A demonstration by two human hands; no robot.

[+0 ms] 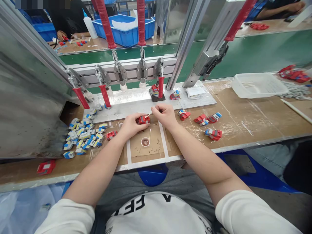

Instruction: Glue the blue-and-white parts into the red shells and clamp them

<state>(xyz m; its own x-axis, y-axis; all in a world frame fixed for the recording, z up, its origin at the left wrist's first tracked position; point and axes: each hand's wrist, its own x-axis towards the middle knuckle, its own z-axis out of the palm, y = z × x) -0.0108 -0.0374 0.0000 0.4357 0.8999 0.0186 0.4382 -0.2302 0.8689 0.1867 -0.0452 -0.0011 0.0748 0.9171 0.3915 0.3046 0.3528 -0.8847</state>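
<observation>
Two bare hands meet near the middle of the bench (pixel 243 117), just in front of the metal plate (pixel 136 102) that lies along its far edge; the left hand (pixel 131 125) has its fingers closed around a small red part (pixel 143 120), held just above the bench surface; the right hand (pixel 165 114) pinches a thin stick (pixel 147 115) between thumb and fingertips, its tip touching the red part; directly below the hands, inside a square marked with pale tape (pixel 128 152), stands a small cup (pixel 145 141) with a second stick (pixel 149 133) leaning in it; a heap of blue and white parts (pixel 81 136) lies toward the left end of the bench, and one red part (pixel 111 135) sits between that heap and the left hand; several finished red and blue pieces (pixel 213 133) are scattered to the right of the hands; a row of red-handled clamps (pixel 105 96) stands along the far edge, one clamp (pixel 160 87) pressing a piece on a dark block; a clear plastic tray (pixel 258 85) rests near the far right corner.
</observation>
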